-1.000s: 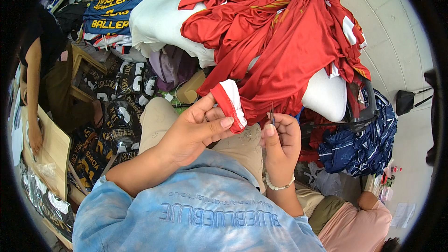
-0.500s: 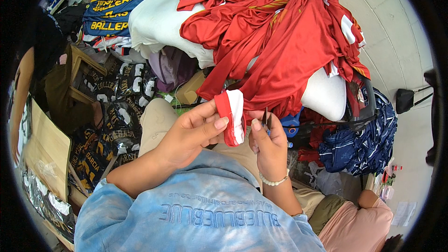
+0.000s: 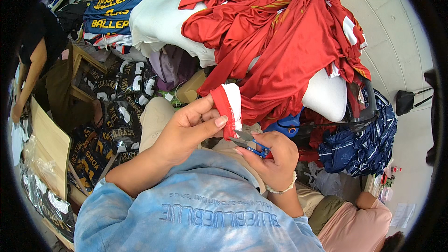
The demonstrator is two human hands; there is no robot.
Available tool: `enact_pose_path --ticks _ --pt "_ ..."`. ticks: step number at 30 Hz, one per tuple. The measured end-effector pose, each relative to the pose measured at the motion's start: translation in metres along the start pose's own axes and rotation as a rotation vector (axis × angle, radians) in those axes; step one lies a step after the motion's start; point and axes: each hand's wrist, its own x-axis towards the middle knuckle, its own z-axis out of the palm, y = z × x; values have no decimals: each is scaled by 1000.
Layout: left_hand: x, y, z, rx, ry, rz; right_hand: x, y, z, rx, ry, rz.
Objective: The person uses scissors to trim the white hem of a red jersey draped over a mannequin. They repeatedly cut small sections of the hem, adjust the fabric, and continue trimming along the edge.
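Observation:
My left hand (image 3: 196, 123) pinches a small folded piece of red and white fabric (image 3: 226, 107) in front of my chest. In my right hand (image 3: 276, 156) is a pair of thread snips (image 3: 254, 144) with dark blades and a blue handle. The blade tips meet the lower edge of the fabric piece, close to my left fingertips. Just beyond my hands, a large heap of shiny red garments (image 3: 280, 51) hangs over a white padded support (image 3: 325, 95).
A navy and yellow jersey (image 3: 114, 7) lies at the far left. Bagged black garments (image 3: 119, 121) fill the left side near a wooden board (image 3: 46, 144). Navy patterned cloth (image 3: 359, 144) hangs at right. One person (image 3: 359, 224) sits at lower right; another's arm (image 3: 33, 72) shows far left.
My right hand has turned and brought the snips' blades left to the fabric's lower edge. The left hand has shifted slightly left with the fabric. At far left, the other person's arm has moved.

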Motion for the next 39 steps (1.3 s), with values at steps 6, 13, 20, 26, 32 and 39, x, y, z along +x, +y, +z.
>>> enact_pose_path --ticks 6,13,20,26,32,39 --pt "0 -1 0 43 0 4 2 2 -2 -31 -23 -52" --pt "0 -1 -2 76 -11 23 1 1 -5 83 -7 55" --pt "-1 -1 1 54 -5 8 0 5 -1 84 -43 33" --pt "-1 -1 0 94 -9 13 -5 8 -6 200 -107 55" --pt "-6 2 3 72 -18 -8 0 23 13 927 43 454" --pt "-10 4 -4 182 -174 -21 -1 17 14 1154 -193 768"
